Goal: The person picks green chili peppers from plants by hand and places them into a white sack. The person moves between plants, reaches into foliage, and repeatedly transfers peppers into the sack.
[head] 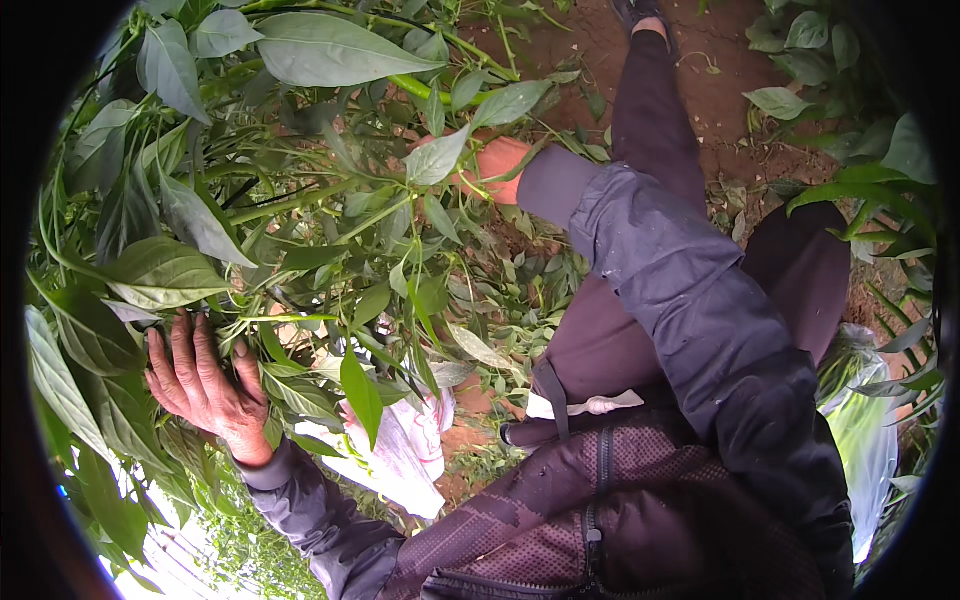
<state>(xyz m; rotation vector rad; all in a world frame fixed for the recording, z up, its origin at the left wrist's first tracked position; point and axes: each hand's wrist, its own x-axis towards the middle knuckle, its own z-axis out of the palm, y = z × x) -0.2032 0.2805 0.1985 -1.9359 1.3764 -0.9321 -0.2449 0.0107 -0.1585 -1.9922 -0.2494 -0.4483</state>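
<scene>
Pepper plants (300, 202) with broad green leaves and thin stems fill the left half of the view. My left hand (210, 386) is among the leaves at the lower left, back of the hand up and fingers apart, against the foliage. Nothing shows in its grasp. My right hand (499, 165) reaches into the plant at the upper middle. Leaves and stems cover its fingers, so whether it grips anything is hidden. Close above it, a long green pepper (420, 88) lies partly behind leaves.
Below the plant stands a white bag (405, 457) with red print. A clear plastic bag (862, 442) with long green produce is at my right side. More pepper plants (885, 187) border the right. Fallen leaves lie on reddish soil (720, 82) around my outstretched leg (652, 112).
</scene>
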